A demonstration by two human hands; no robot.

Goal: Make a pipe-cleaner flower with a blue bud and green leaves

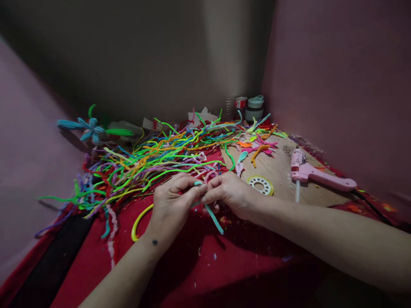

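Note:
Near the middle of the view, a light teal pipe cleaner (214, 220) is pinched between my two hands. My left hand (175, 205) is closed on it, thumb and index finger together, with a short teal bit showing at the fingertips. Thumb and fingers of my right hand (229, 192) press on the same piece, touching my left fingertips. One straight end hangs down toward the cloth below my right hand. The part between the fingers is mostly hidden. Just behind the hands lies a big heap of loose, many-coloured pipe cleaners (167, 149).
On the right, a pink glue gun (308, 171) with a glue stick rests on brown cardboard (279, 162). A tape roll (260, 185) lies beside my right wrist. Yellow handles (141, 222) show behind my left wrist. Blue flower (92, 129) at left; lidded cup (254, 108) at back.

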